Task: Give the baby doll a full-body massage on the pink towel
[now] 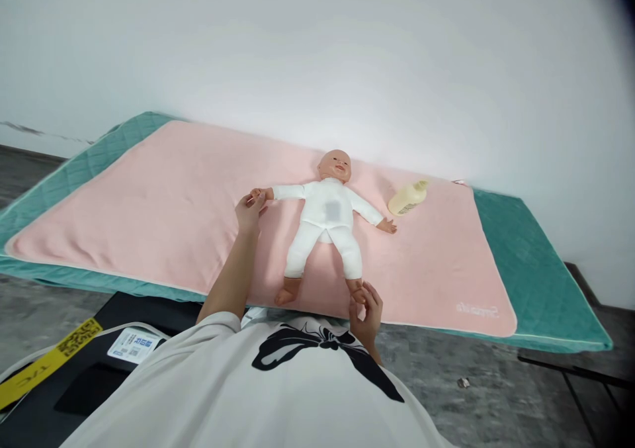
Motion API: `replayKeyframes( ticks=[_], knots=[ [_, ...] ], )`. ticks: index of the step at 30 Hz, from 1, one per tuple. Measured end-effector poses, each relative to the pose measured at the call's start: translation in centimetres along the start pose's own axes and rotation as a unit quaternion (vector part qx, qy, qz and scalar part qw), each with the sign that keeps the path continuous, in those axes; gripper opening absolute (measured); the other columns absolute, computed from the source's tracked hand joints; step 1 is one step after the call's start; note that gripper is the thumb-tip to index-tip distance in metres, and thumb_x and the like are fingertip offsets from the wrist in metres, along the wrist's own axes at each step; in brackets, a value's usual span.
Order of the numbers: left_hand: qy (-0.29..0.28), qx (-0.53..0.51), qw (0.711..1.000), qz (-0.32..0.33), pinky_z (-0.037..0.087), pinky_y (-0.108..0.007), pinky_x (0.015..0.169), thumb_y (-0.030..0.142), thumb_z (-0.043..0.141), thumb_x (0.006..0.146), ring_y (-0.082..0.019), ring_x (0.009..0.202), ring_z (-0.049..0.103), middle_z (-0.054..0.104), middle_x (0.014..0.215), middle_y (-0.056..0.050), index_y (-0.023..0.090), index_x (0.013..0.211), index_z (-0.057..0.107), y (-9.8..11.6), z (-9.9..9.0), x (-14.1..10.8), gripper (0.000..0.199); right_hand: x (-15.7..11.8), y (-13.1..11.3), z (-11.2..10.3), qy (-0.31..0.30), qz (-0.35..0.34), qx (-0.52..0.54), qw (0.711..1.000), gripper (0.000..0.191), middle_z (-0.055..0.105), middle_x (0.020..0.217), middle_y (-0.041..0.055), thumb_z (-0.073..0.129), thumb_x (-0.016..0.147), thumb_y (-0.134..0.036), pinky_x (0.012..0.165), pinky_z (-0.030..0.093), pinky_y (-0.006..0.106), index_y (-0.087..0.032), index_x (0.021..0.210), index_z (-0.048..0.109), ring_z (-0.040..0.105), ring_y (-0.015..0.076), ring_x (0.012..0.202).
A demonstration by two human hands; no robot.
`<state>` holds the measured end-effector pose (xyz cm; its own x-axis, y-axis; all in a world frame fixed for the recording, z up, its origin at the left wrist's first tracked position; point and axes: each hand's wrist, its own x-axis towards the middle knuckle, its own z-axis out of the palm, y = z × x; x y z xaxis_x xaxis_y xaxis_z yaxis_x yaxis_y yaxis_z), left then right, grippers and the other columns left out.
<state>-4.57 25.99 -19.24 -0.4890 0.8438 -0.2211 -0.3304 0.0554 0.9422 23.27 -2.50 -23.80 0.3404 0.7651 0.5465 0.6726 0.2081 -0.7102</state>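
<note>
A baby doll [317,200] with a white cloth body lies on its back, arms and legs spread, on a pink blanket [163,196]. Its head points toward the wall and its feet toward me. My left hand [249,211] is closed around the doll's hand on the left side. Down at the front edge, my right hand [368,310] has its fingers curled on the doll's foot on the right. A pale yellow bottle [407,198] lies on its side on the blanket, just beyond the doll's other hand.
The blanket lies over a green quilted pad [538,276] against a white wall [317,57]. At lower left is a black surface [94,385] with a yellow tape strip [49,363], a white label [133,345] and a cable. Black metal legs [578,372] show at lower right.
</note>
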Motion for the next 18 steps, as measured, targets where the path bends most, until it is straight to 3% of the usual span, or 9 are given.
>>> replayKeyframes(
  ticks=[3, 7, 12, 18],
  knots=[
    [-0.003, 0.022, 0.996, 0.088, 0.058, -0.027, 0.078, 0.022, 0.076, 0.074, -0.016, 0.089, 0.069, 0.069, 0.095, -0.008, 0.015, 0.097, 0.067, 0.5, 0.9, -1.3, 0.027, 1.8, -0.9, 0.0, 0.067, 0.019, 0.029, 0.997, 0.04, 0.051, 0.126, 0.0156, 0.056, 0.089, -0.02, 0.089, 0.058, 0.05, -0.023, 0.127, 0.048, 0.057, 0.0279, 0.121],
    [-0.088, 0.085, 0.97, 0.21, 0.055, -0.03, 0.09, 0.023, 0.075, 0.074, -0.017, 0.095, 0.069, 0.07, 0.102, -0.007, 0.016, 0.105, 0.067, 1.4, 2.4, -3.3, 0.032, 5.9, -1.7, 0.8, 0.135, -0.054, 0.052, 0.988, 0.051, 0.048, 0.126, 0.0125, 0.056, 0.089, -0.017, 0.091, 0.057, 0.051, -0.027, 0.136, 0.038, 0.058, 0.0256, 0.121],
    [-0.186, 0.167, 0.919, 0.305, 0.052, -0.035, 0.096, 0.031, 0.073, 0.078, -0.02, 0.102, 0.067, 0.071, 0.109, -0.008, 0.018, 0.109, 0.067, 2.2, 3.7, -5.4, 0.035, 9.9, -2.0, 2.3, 0.14, -0.113, 0.065, 0.981, 0.052, 0.048, 0.125, 0.0125, 0.054, 0.09, -0.016, 0.089, 0.059, 0.049, -0.027, 0.138, 0.038, 0.058, 0.0259, 0.12],
    [-0.262, 0.243, 0.852, 0.383, 0.051, -0.035, 0.098, 0.039, 0.075, 0.076, -0.022, 0.105, 0.067, 0.072, 0.113, -0.006, 0.021, 0.111, 0.069, 1.5, 4.3, -6.4, 0.04, 12.0, -1.7, 3.4, 0.107, -0.136, 0.085, 0.981, 0.054, 0.048, 0.125, 0.0117, 0.057, 0.089, -0.018, 0.092, 0.057, 0.052, -0.029, 0.139, 0.039, 0.058, 0.0269, 0.121]
  ],
)
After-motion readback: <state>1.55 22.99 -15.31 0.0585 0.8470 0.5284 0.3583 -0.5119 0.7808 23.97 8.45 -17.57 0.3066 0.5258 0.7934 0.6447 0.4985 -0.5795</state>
